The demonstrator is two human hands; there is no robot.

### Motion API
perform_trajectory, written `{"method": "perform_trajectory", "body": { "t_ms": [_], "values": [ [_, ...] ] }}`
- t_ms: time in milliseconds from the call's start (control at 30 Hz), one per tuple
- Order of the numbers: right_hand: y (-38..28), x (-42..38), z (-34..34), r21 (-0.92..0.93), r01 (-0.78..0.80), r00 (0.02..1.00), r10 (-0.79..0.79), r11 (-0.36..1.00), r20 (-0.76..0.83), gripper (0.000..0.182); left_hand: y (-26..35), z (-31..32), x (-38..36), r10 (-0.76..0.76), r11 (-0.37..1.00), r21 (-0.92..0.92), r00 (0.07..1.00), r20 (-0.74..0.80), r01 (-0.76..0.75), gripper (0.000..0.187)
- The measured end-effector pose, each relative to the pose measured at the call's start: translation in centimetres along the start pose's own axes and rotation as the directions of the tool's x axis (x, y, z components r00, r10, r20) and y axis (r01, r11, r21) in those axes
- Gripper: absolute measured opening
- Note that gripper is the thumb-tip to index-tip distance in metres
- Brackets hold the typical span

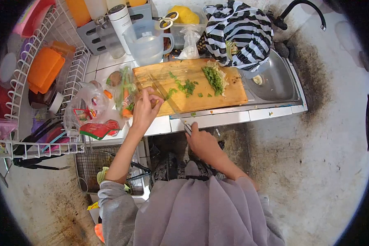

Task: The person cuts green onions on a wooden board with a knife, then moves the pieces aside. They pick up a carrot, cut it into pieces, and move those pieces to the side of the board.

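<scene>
My right hand grips the handle of a kitchen knife, its blade slanting away over the wooden cutting board. Close to the blade, at the board's left side, my left hand has its fingers curled together; what they pinch is too small or hidden to tell. Chopped green leaves lie in the middle of the board, just beyond the blade. Farther right sits a heap of cut greens beside pale shreds. Left of the board, a clear bag holds green stalks and something orange.
A crumpled plastic bag with red packets lies beside a white dish rack. Behind the board stand a clear jug and a white bottle. A striped bag rests by the metal sink.
</scene>
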State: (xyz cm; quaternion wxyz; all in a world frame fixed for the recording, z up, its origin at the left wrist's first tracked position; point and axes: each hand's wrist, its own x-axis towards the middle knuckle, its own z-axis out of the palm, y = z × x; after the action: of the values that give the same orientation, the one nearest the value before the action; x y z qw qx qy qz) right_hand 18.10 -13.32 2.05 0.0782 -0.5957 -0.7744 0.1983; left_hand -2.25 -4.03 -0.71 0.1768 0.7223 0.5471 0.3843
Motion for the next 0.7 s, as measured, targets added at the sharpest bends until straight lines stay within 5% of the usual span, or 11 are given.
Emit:
{"method": "perform_trajectory", "body": {
  "t_ms": [267, 533, 700],
  "values": [
    [-0.1, 2.5, 1.4, -0.066, 0.058, 0.991, -0.065, 0.996, -0.119, 0.034, 0.1, -0.2, 0.2, 0.004, 0.998, -0.067, 0.999, 0.043, -0.001, 0.041],
    [1.7, -0.9, -2.3, 0.273, -0.039, 0.991, 0.072, 0.961, -0.111, 0.032, 0.1, 2.8, 2.7, 0.073, 0.992, -0.101, 0.997, 0.024, -0.07, 0.036],
    [1.7, -1.1, -2.1, 0.329, -0.044, 0.995, 0.071, 0.943, -0.07, 0.034, 0.6, 2.2, 1.4, -0.062, 0.958, -0.281, 0.997, -0.037, 0.049, 0.03]
  ]
}}
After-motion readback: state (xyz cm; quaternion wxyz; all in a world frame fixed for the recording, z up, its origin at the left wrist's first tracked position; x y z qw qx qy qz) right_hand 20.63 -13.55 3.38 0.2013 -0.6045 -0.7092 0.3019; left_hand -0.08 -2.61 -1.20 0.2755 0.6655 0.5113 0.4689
